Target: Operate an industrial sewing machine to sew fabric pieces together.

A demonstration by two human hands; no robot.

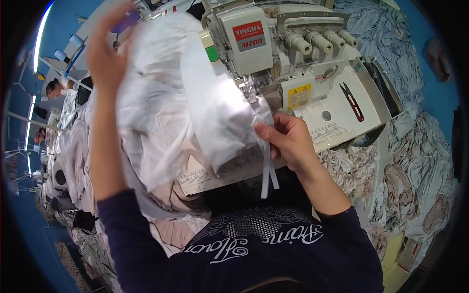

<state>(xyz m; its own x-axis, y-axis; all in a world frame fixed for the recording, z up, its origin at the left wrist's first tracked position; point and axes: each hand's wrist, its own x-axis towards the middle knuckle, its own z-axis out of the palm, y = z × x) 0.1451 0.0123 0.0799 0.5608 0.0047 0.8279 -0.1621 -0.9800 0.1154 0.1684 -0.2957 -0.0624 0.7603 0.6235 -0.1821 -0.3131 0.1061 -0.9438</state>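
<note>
where fabric piles (pixel 415 146) spread, sewing machine (pixel 273 44) stands.

You have one sewing machine (pixel 273 53) in front of you, with four ribbed knobs (pixel 320 41) in a row along its top. One pair of red-handled thread snips (pixel 352 101) lies near the right edge of the machine bed (pixel 337 122). Two narrow white tape ends (pixel 268 176) hang over its front edge. Two hands are up: left hand (pixel 108 51) and right hand (pixel 288 139).
</note>
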